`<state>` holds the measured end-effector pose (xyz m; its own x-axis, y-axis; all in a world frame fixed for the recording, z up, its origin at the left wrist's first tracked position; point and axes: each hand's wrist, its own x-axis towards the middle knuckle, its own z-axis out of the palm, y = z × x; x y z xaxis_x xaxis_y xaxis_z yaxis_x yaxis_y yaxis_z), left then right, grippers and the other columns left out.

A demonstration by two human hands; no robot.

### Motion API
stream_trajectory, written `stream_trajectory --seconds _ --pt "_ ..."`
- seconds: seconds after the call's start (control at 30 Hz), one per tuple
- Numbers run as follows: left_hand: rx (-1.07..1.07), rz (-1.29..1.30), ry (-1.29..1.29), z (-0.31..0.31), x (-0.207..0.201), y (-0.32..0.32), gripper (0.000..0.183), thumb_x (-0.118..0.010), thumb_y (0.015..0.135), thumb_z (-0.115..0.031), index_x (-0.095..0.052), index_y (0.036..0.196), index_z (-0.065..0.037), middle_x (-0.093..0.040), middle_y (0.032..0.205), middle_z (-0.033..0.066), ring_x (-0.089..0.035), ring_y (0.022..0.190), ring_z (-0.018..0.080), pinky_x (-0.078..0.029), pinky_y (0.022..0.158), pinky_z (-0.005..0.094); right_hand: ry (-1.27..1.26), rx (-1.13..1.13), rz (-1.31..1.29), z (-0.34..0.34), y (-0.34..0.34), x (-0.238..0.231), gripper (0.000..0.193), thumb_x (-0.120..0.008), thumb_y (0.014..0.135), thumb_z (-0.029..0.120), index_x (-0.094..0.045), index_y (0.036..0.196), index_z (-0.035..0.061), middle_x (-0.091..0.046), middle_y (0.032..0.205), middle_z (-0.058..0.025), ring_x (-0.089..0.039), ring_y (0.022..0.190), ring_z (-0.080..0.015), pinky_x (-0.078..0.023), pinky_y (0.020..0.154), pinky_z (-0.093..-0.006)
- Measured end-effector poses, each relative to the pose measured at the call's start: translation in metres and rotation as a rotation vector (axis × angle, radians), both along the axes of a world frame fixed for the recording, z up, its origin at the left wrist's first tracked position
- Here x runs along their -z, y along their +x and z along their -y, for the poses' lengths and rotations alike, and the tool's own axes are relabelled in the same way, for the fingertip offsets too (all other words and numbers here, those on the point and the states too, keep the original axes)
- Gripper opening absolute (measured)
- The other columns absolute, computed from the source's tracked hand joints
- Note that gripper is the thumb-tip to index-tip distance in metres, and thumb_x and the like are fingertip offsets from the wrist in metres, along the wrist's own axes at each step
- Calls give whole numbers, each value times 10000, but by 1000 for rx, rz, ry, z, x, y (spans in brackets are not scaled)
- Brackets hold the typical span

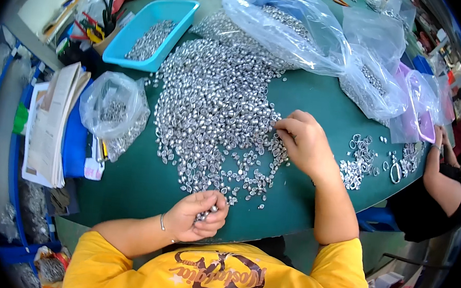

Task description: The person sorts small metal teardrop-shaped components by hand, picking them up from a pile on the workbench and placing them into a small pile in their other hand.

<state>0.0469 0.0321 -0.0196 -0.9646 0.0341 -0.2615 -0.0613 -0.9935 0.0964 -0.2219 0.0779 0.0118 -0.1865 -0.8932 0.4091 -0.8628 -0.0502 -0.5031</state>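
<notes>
A wide heap of small silver metal pieces (207,92), shaped like little oval cups, spreads over the green table. Near the front edge my left hand (197,216) is curled palm up around several of these pieces, which show between the fingers and palm. At the heap's right edge my right hand (307,142) reaches in, thumb and forefinger brought together at the pieces. Whatever lies between those fingertips is too small to make out. A thin scatter of loose pieces (250,173) lies between my two hands.
A turquoise tray (183,22) of pieces stands far left, above a clear bag (114,106) and stacked papers (51,123). Large plastic bags (327,37) lie at the back. Right are loose silver rings (358,160), a purple basket (427,125) and a co-worker's arm (440,176).
</notes>
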Motion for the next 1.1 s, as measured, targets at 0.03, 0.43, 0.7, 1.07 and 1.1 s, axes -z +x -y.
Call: stream_trajectory --seconds 0.03,0.43,0.7,1.07,1.1 --pt "-11 6 -31 0 -4 1 232 -394 939 -258 -519 913 -63 -403 682 26 -318 492 69 -246 397 181 23 25 48 2 -5 5 89 -597 672 24 -633 742 66 -551 760 -110 -531 750 -309 -451 659 -381" --pt "-314 -133 115 61 -73 -143 199 -427 907 -236 -492 822 -69 -402 717 8 -357 518 89 -282 416 212 -14 94 286 4 -11 12 34 -594 710 61 -621 716 42 -569 784 -104 -548 820 -290 -449 703 -387" --pt "-522 -122 -526 181 -124 -261 458 -397 904 -252 -299 1226 58 -357 1227 218 -411 1074 325 -370 858 423 -145 144 593 10 -13 10 64 -616 744 50 -624 799 18 -592 754 -102 -573 651 -224 -464 603 -314" --pt "-293 243 -1504 129 -106 -226 240 -604 804 -79 -542 1012 23 -573 914 73 -568 826 141 -470 728 248 -23 92 1156 12 -23 13 141 -618 777 46 -630 889 -38 -623 749 -32 -534 652 -81 -437 598 -216" --pt "-108 257 -1677 114 -103 -216 222 -622 795 -80 -565 989 12 -582 878 51 -568 792 114 -465 705 236 -48 75 1218 10 -24 10 145 -615 779 47 -624 893 -43 -617 749 -35 -526 640 -77 -424 577 -212"
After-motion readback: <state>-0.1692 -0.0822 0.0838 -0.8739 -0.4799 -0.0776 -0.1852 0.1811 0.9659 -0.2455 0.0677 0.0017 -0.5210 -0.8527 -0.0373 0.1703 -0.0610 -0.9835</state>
